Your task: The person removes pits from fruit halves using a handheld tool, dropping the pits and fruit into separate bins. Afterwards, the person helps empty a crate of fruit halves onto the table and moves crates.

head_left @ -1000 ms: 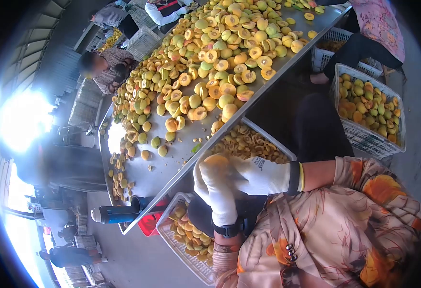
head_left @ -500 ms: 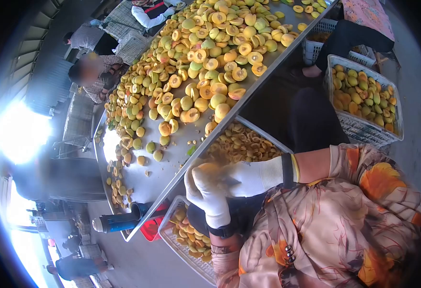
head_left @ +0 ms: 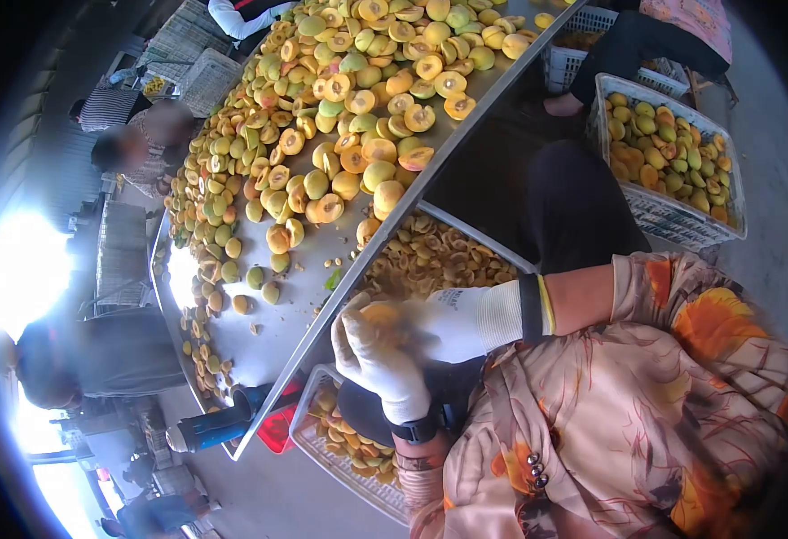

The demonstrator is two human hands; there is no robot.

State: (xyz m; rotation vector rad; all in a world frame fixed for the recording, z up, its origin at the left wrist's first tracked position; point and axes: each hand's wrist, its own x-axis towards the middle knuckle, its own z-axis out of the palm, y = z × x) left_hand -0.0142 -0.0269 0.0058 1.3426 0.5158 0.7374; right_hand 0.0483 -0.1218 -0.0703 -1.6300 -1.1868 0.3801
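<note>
My left hand (head_left: 371, 364), in a white glove with a dark watch at the wrist, is closed round a yellow-orange peach (head_left: 383, 314). My right hand (head_left: 461, 319), also in a white glove, meets it at the peach. Its fingers are smeared by motion, and whether they hold a tool cannot be made out. Just beyond both hands runs the metal edge of a table (head_left: 277, 346) bearing a heap of whole and halved peaches (head_left: 322, 117). Below the hands, a bin of peelings or scraps (head_left: 430, 260) sits beside my leg.
A crate of peaches (head_left: 668, 157) stands at the right, and another crate (head_left: 349, 440) is below my left arm. A blue flask (head_left: 205, 433) and a red container (head_left: 275, 431) are near the table corner. Several people work around the table.
The view has shifted, so the table and crates appear slightly farther left and up. My hands stay together at the peach, which shows more clearly between them. The right fingers remain blurred.
</note>
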